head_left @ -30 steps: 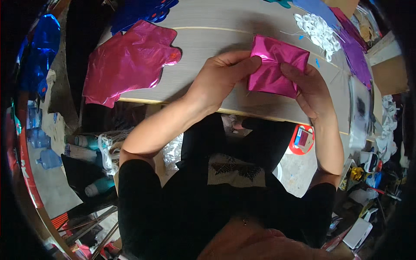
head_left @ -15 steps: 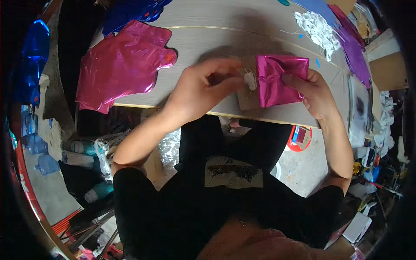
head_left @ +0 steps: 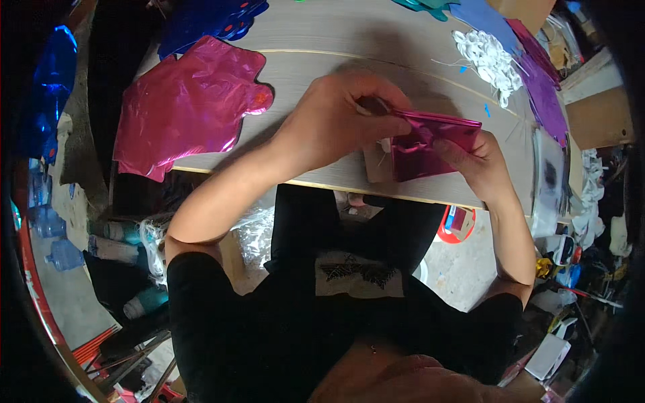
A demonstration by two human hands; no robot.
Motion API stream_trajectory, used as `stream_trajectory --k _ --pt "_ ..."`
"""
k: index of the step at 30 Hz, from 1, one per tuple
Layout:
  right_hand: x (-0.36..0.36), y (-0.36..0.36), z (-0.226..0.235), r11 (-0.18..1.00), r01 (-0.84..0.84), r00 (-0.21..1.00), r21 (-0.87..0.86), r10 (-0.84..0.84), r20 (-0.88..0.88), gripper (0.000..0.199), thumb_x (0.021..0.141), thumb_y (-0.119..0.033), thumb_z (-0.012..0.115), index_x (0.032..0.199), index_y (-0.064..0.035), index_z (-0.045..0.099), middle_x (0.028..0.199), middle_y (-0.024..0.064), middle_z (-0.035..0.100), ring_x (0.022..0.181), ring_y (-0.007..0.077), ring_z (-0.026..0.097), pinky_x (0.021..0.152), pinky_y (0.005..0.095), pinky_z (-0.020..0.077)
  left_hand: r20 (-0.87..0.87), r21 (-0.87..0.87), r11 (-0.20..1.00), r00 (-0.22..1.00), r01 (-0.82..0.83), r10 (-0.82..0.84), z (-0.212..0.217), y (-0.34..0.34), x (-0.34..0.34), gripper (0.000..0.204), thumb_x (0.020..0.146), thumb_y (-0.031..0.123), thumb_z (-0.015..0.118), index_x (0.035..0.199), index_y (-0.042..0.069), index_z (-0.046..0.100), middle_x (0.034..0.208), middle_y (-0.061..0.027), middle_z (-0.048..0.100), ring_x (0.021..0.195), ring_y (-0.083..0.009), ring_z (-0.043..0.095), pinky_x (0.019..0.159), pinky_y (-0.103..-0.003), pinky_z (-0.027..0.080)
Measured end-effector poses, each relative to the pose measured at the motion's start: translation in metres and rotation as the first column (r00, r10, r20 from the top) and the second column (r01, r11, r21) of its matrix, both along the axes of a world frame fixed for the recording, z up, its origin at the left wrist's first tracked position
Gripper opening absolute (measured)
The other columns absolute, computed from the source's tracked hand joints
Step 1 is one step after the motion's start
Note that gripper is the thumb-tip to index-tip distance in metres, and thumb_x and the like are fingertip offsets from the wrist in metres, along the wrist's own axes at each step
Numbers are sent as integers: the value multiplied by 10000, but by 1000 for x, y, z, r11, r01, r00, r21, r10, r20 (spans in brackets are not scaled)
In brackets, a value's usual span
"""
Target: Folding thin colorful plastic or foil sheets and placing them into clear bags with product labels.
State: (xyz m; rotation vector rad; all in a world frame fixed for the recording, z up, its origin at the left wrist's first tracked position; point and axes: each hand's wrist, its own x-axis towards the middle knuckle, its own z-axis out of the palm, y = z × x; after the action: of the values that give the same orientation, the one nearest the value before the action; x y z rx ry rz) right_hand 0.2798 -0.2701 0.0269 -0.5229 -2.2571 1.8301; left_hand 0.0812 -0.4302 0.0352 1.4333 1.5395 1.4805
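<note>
A folded magenta foil balloon is held above the near edge of the light wooden table. My left hand pinches its upper left edge with the fingers curled over it. My right hand grips its right side from below. A small tan card with a white bit shows just left of the foil, under my left hand. What the fingers hide of the fold I cannot see.
A flat stack of magenta foil balloons lies on the table's left. Blue foil sits at the far left, white plastic pieces and purple foil at the right. Bottles and clutter crowd the floor.
The foil has been folded narrower and tilted on edge between both hands. My left hand has shifted right onto its top edge, and a tan card has appeared beside it.
</note>
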Motion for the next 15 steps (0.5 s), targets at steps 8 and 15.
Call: stream_trajectory --k 8,15 --pt "-10 -2 10 996 12 999 -92 -9 32 267 950 -49 602 1212 -6 628 1004 -5 677 864 53 583 779 211 471 299 -146 981 951 129 -81 -7 11 -13 156 859 11 718 1009 29 675 927 -32 674 856 -85 637 748 -221 533" --pt "-20 1 3 891 31 996 -452 -66 -62 229 947 -42 598 1165 13 639 1082 88 699 968 147 671 930 294 525 489 -162 987 870 21 62 -11 15 -13 274 863 28 718 1121 32 626 1022 -47 664 905 -119 652 817 -236 546"
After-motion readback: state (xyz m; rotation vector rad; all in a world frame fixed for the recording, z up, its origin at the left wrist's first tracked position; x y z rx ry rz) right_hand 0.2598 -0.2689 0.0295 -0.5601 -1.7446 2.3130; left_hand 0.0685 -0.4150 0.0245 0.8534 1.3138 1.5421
